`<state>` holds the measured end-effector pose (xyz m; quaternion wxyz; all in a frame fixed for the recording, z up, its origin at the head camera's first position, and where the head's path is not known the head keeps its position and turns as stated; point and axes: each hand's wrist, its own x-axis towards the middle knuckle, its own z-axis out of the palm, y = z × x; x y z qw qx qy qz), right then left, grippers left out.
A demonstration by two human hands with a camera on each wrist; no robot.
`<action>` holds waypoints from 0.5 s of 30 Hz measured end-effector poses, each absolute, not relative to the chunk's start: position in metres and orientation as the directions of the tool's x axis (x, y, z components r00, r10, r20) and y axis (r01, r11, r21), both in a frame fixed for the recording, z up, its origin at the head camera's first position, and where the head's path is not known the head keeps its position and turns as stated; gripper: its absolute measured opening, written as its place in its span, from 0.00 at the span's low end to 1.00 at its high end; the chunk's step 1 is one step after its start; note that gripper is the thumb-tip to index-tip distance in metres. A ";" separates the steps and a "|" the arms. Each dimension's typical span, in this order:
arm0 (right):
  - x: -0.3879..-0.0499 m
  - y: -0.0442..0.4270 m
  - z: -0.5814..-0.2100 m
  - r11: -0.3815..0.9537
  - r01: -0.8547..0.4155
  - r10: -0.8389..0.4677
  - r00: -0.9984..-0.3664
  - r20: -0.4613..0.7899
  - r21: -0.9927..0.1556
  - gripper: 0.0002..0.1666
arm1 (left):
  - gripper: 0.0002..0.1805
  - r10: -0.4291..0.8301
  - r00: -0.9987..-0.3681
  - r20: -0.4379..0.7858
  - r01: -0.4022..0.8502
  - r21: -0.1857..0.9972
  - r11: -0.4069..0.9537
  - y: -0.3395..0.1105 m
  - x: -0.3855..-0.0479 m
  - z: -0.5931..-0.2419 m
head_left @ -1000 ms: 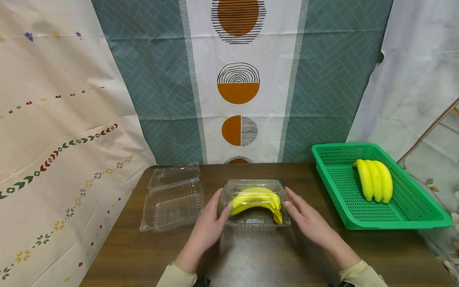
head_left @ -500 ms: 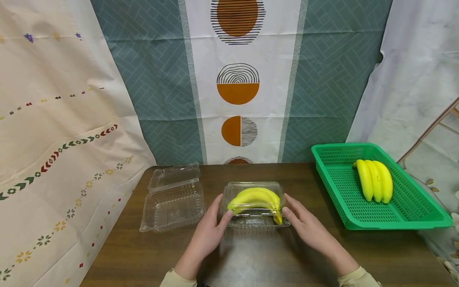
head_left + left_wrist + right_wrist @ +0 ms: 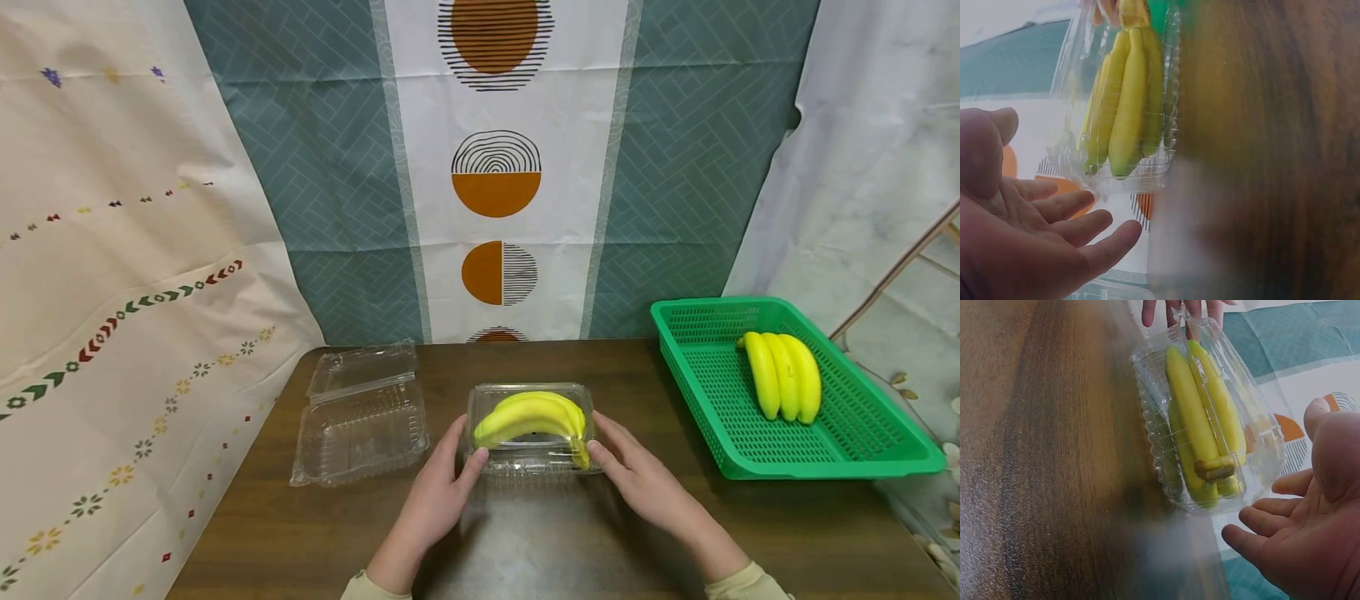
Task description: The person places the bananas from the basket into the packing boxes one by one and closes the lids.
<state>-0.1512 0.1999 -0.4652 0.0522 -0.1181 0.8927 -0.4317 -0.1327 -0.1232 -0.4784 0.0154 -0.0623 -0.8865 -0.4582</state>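
A clear plastic clamshell box (image 3: 501, 463) sits on the brown table with a bunch of bananas (image 3: 529, 416) inside, its lid lowered over them. At its left end is my left hand (image 3: 437, 487), fingers extended along the side and thumb at the front corner. My right hand (image 3: 641, 475) flanks the right end in the same way, thumb near the front corner. Both wrist views show the fingers fairly straight beside the box, and the bananas (image 3: 1200, 419) through the plastic. Whether the lid is fully latched, I cannot tell.
To the left lies a second clear clamshell box (image 3: 360, 429), unfolded with its lid toward the back. A green perforated basket (image 3: 693, 408) stands at the right, holding another bunch of bananas (image 3: 783, 377). Patterned cloth (image 3: 337, 192) hangs behind the table.
The lid has come down over the bananas, its front edge moving toward the person. Both hands have shifted slightly inward and nearer the front corners along with it.
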 end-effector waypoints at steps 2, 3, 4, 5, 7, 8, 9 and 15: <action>-0.151 0.200 -0.466 0.604 -0.152 -0.255 -0.967 -0.009 -0.783 0.45 | 0.41 0.095 -0.993 0.073 0.114 0.815 0.568 -0.123 -0.133 -0.479; -0.151 0.200 -0.466 0.607 -0.148 -0.256 -0.967 -0.016 -0.781 0.46 | 0.40 0.096 -0.992 0.078 0.119 0.815 0.567 -0.123 -0.133 -0.480; -0.151 0.199 -0.466 0.609 -0.142 -0.254 -0.967 -0.023 -0.780 0.47 | 0.40 0.098 -0.992 0.081 0.123 0.813 0.569 -0.123 -0.133 -0.481; -0.151 0.199 -0.467 0.611 -0.135 -0.253 -0.967 -0.031 -0.780 0.47 | 0.41 0.097 -0.992 0.082 0.123 0.812 0.570 -0.123 -0.133 -0.482; -0.151 0.199 -0.467 0.611 -0.127 -0.251 -0.967 -0.039 -0.781 0.48 | 0.40 0.097 -0.992 0.084 0.125 0.810 0.573 -0.123 -0.134 -0.483; -0.151 0.199 -0.467 0.609 -0.124 -0.250 -0.967 -0.042 -0.784 0.49 | 0.40 0.096 -0.992 0.087 0.126 0.810 0.573 -0.123 -0.134 -0.484; -0.151 0.199 -0.467 0.606 -0.124 -0.254 -0.966 -0.043 -0.786 0.49 | 0.40 0.098 -0.990 0.098 0.136 0.808 0.573 -0.123 -0.134 -0.485; -0.154 0.203 -0.475 0.549 -0.147 -0.282 -0.959 -0.017 -0.823 0.51 | 0.35 0.073 -0.986 0.152 0.167 0.816 0.554 -0.124 -0.137 -0.488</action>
